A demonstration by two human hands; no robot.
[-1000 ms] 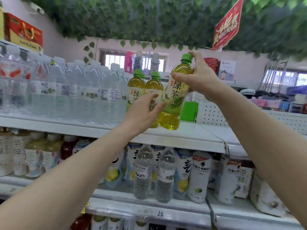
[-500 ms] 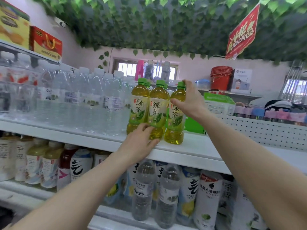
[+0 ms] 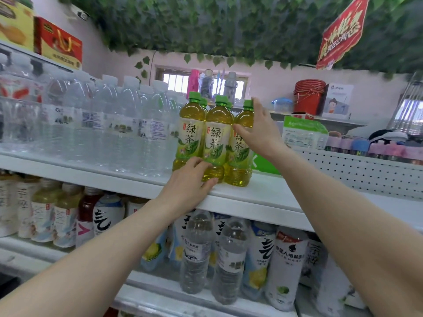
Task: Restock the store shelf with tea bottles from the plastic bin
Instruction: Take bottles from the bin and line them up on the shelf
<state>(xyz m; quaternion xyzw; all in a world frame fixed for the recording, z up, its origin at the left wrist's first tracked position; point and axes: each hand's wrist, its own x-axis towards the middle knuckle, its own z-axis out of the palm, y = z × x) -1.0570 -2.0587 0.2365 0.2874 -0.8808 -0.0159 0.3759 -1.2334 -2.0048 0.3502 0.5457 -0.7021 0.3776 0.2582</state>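
Upright on shelf, green-capped tea bottles, yellow-green liquid, leafy labels

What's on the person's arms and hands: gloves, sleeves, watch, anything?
Nothing visible. The left hand and right hand are bare, no gloves, and no rings show on the fingers. Both forearms are uncovered to the frame edge: no sleeves, watch, bands or markings in view.
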